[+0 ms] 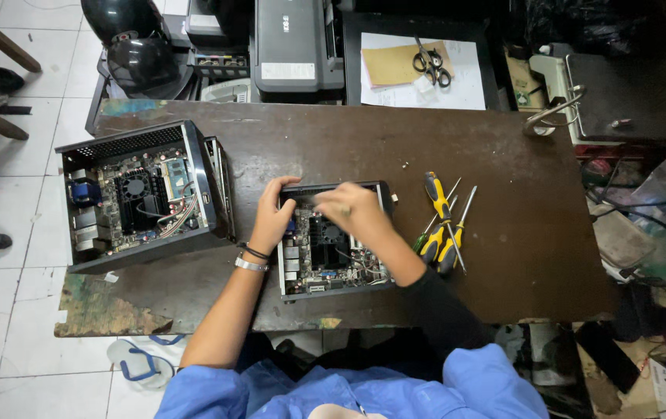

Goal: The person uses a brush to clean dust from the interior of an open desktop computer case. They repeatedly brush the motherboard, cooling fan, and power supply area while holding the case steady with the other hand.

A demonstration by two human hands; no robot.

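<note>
- Blue-sleeved upper body of the person, nearest the camera at the lower edge; both forearms reach forward over the worn dark-brown wooden table (504, 256).
- Left hand (273, 217) — bangle and dark band at the wrist — curled round the left rim of the small open black metal computer case (331, 242), fingers closed on its edge, steadying it.
- Right hand (352, 208) — over the case's far end, fingers bent down toward the board inside; motion blur hides whether they pinch anything, so its hold cannot be told.
- Small case: centre of the table, directly before the person, lid off, green circuit board and black fan exposed.
- Progress, by judgement: opening done; work on the internals under way, cover not refitted.
- Yellow-and-black-handled screwdrivers (442, 225): a cluster just right of the case, lying unused.
- Larger open black metal computer chassis (140, 194): at the left of the table, well apart, board and fan exposed.
- Black-handled scissors (431, 65) on a brown envelope, beyond the table's far edge.
</note>
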